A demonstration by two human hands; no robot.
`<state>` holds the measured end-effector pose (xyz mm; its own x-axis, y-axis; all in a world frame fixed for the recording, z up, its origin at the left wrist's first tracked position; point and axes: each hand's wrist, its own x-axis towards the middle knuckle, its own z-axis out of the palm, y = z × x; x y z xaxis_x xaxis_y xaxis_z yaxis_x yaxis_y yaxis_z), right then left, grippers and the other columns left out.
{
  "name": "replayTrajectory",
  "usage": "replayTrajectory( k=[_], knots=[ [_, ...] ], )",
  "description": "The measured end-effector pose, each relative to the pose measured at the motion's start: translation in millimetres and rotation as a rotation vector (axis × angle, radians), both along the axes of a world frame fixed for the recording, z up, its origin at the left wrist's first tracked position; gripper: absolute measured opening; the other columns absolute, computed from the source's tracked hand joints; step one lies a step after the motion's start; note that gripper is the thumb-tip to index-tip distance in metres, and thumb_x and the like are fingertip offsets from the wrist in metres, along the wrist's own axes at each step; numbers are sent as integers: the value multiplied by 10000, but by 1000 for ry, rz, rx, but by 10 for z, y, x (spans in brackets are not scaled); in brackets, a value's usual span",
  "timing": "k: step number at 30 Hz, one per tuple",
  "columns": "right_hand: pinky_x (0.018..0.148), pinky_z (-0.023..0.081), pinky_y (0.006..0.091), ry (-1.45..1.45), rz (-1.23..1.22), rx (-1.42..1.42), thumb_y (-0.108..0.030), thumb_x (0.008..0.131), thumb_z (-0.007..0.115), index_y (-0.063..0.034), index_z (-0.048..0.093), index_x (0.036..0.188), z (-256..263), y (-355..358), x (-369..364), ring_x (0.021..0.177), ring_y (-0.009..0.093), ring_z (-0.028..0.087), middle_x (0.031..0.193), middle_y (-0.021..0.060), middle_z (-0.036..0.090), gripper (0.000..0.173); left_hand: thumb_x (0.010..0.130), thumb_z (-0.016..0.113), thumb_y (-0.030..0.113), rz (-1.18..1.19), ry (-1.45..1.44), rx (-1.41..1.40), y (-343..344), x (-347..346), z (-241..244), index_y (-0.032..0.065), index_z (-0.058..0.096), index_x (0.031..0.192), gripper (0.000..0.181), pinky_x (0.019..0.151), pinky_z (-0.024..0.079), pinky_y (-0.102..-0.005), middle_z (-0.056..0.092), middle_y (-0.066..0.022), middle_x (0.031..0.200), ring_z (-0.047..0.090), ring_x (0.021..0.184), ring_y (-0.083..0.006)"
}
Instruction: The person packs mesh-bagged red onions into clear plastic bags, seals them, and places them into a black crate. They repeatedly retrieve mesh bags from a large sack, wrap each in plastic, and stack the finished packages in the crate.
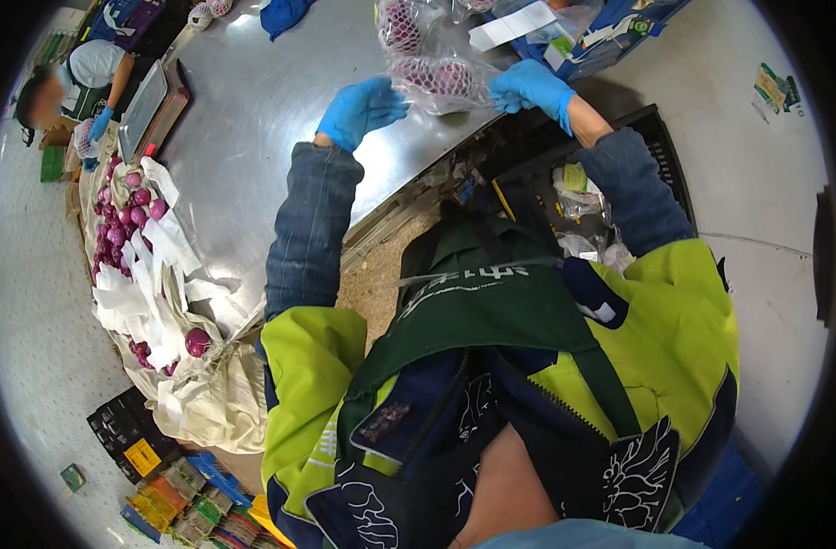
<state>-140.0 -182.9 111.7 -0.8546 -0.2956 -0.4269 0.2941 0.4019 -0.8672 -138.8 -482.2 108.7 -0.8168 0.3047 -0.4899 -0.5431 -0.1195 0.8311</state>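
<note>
A clear plastic bag (pixel 437 81) with red onions in white foam net sleeves lies on the metal table (pixel 253 123) in front of me. My left hand (pixel 363 111), in a blue glove, grips the bag's left side with its fingertips. At the opposite corner, my blue-gloved right hand (pixel 532 92) pinches the plastic. Another bagged onion in a net sleeve (pixel 400 29) sits just beyond, close against this bag. The bag's film stretches between my two hands.
Loose red onions (pixel 119 223) lie on sacking and white paper at the left. A co-worker (pixel 81 82) holds a netted item beside a scale (pixel 153 110). A blue crate (pixel 589 48) with paper stands beyond my right hand. Below is a black crate (pixel 654 154) with bagged goods.
</note>
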Motion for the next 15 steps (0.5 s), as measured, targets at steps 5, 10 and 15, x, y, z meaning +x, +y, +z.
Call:
replayTrajectory(
  k=[5, 10, 15],
  knots=[
    [554, 390, 209, -24, -45, -201, -303, 818, 605, -32, 677, 760, -29, 67, 725, 586, 80, 494, 676, 29, 620, 286, 812, 630, 262, -80, 21, -471, -157, 762, 266, 12, 583, 659, 297, 619, 443, -242, 594, -69, 611, 590, 621, -139],
    [622, 399, 208, -170, -44, -446, -198, 867, 548, -12, 658, 1007, -165, -107, 1313, 639, 79, 493, 751, 18, 614, 257, 715, 650, 60, 123, 1302, -1253, 640, 1361, 339, 94, 607, 931, 224, 637, 454, -314, 576, -50, 856, 550, 791, -236],
    [594, 377, 207, -195, -69, -519, -188, 874, 527, -2, 660, 965, -224, -58, 1384, 635, 70, 479, 737, 9, 592, 246, 667, 703, 128, -249, 1295, -878, 1137, 1498, 118, 81, 592, 929, 289, 662, 434, -340, 541, -51, 828, 508, 783, -239]
  ],
)
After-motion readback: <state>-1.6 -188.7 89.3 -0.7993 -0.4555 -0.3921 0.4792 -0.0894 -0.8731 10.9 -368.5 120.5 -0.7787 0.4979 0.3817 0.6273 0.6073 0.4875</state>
